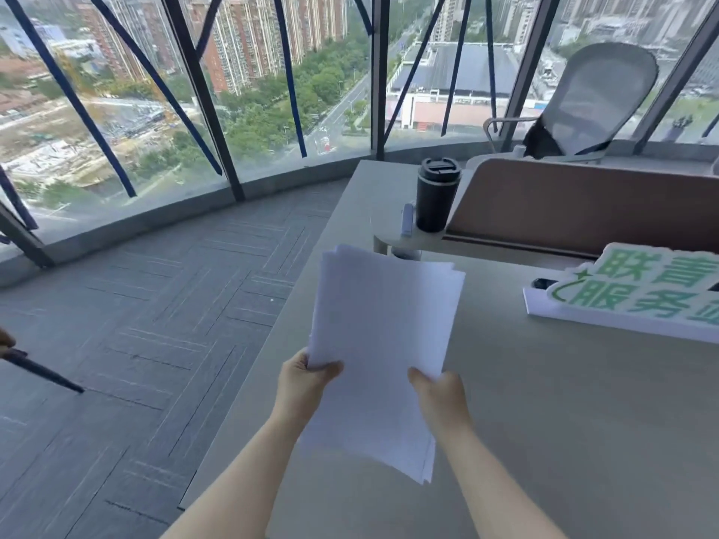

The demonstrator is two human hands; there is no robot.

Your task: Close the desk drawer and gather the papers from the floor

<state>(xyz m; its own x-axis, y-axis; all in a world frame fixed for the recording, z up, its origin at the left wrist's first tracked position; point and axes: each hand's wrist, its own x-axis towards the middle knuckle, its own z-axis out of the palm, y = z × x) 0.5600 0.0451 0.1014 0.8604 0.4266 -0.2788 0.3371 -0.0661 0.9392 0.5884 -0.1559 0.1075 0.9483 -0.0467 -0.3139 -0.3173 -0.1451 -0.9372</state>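
Note:
A loose stack of white papers [383,344] is held up over the left part of the beige desk [564,422]. My left hand [303,383] grips the stack's left edge, thumb on top. My right hand [439,394] grips its right edge. The sheets are slightly fanned at the top and bottom corners. No drawer shows in this view. The grey carpet floor [136,344] to the left has no papers on it.
A black travel mug [436,196] stands on a small shelf beside a brown divider panel [583,208]. A white and green sign [638,291] lies at the desk's right. A mesh office chair [591,99] stands behind. Another person's hand with a dark stick [42,371] enters at far left.

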